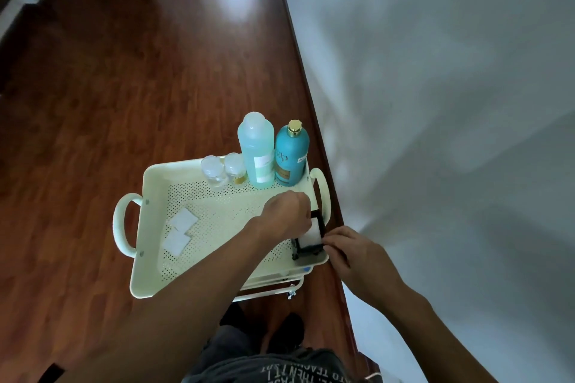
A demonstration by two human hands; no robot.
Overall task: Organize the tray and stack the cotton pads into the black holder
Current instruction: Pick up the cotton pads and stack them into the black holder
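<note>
A cream perforated tray (217,227) tops a small cart. The black holder (311,246) stands at the tray's near right corner with white cotton pads (312,235) stacked in it. My left hand (286,214) reaches across the tray, its curled fingers down on the pads in the holder; its fingertips are hidden. My right hand (351,246) pinches the holder's right edge. Three loose square cotton pads (179,232) lie on the tray's left side.
Two small jars (222,171), a tall pale green bottle (256,149) and a teal bottle with a gold cap (291,155) line the tray's far edge. A white wall (435,102) runs close on the right. Dark wood floor (124,71) lies to the left.
</note>
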